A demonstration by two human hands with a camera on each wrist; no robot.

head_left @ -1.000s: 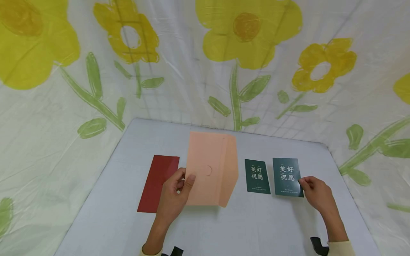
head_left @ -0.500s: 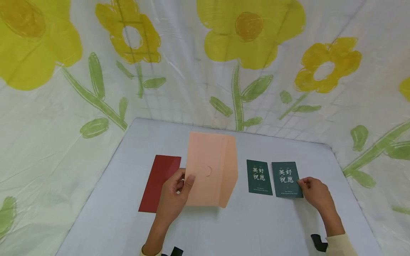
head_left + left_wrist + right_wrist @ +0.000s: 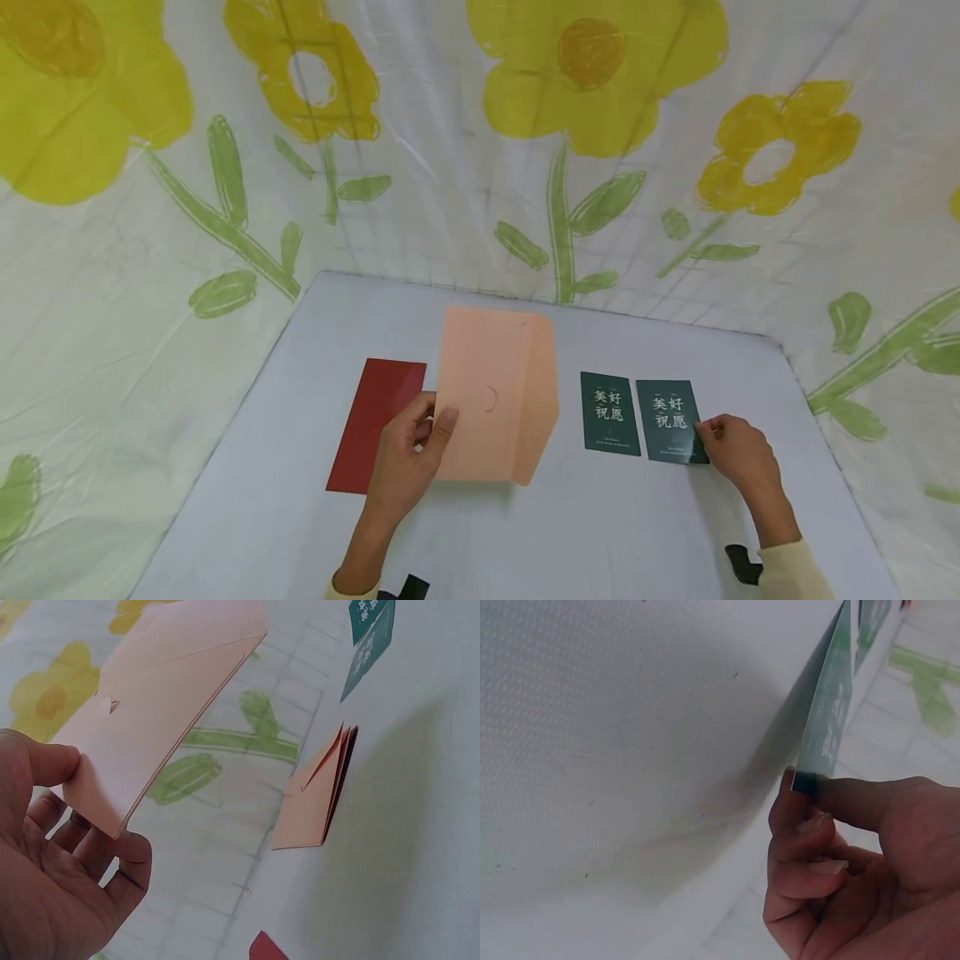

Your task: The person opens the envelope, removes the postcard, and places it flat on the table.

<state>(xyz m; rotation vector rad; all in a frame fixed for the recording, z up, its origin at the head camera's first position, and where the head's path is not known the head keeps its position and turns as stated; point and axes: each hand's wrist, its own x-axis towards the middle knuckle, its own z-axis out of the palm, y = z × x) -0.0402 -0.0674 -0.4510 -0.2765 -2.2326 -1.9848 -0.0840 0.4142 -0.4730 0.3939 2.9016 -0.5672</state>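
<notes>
My left hand [image 3: 405, 467] pinches the left edge of a peach envelope [image 3: 480, 400], raised over the table with its pointed flap unfolded to the right. In the left wrist view, a small stack of peach envelopes [image 3: 311, 802] lies on the table beyond the held one; the head view hides it. With thumb and fingertips my right hand [image 3: 742, 454] holds a dark green card [image 3: 670, 425] with white characters by its lower right corner. A matching green card [image 3: 609, 417] lies just left of it. Behind my left hand is a red envelope or card [image 3: 375, 421], partly covered.
The white table [image 3: 585, 533] ends at the back against a hanging cloth [image 3: 427, 217] printed with yellow flowers. The same cloth rises at the left and right sides. Black straps show near both wrists.
The right hand's green card has come down slightly, nearer the table. My left hand and the peach envelope stay almost still; the head view has shifted a little.
</notes>
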